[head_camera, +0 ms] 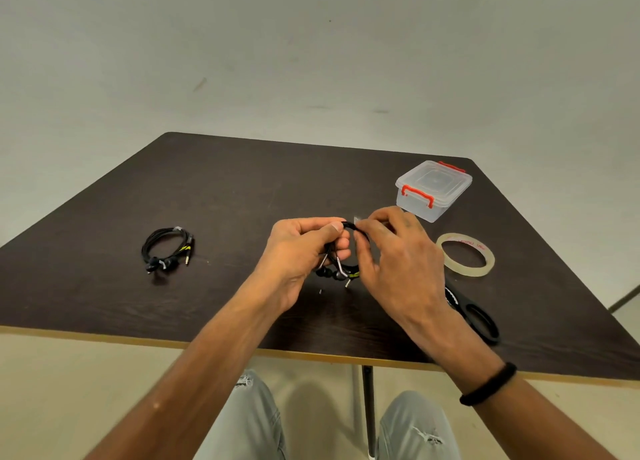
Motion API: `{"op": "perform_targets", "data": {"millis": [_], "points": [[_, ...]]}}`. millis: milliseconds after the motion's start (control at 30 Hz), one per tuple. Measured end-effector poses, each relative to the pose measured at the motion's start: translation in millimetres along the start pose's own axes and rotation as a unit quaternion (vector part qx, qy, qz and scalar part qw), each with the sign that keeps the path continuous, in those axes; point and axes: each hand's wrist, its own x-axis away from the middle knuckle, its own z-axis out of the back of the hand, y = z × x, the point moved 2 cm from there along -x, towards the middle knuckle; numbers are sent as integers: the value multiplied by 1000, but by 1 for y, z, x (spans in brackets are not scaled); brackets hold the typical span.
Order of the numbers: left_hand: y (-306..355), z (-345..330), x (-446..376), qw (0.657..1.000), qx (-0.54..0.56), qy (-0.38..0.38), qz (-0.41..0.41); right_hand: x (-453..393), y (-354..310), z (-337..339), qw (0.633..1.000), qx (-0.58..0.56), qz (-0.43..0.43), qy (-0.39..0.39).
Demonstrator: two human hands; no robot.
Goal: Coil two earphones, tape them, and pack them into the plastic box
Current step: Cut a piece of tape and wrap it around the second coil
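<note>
left hand (304,248) pinches the second earphone coil (341,267) left of the plastic box (433,191) | right hand (391,251) presses a tape strip on it | likely light, springy cord — grip across all loops | first taped coil (168,248) far left of box

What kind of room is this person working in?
Probably a plain workroom or recording space, not a home. A bare dark table stands against a blank pale wall, holding only the job's things: a plastic box, a tape roll and scissors.
</note>
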Motion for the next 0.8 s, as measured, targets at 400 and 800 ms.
{"op": "perform_targets", "data": {"millis": [400,800], "points": [[2,-11,10,999,48,-13,9,7,7,19,985,-147,-29,-82],[3,-23,23,998,31,-19,-49,7,16,40,883,-419,-199,-73]]}}
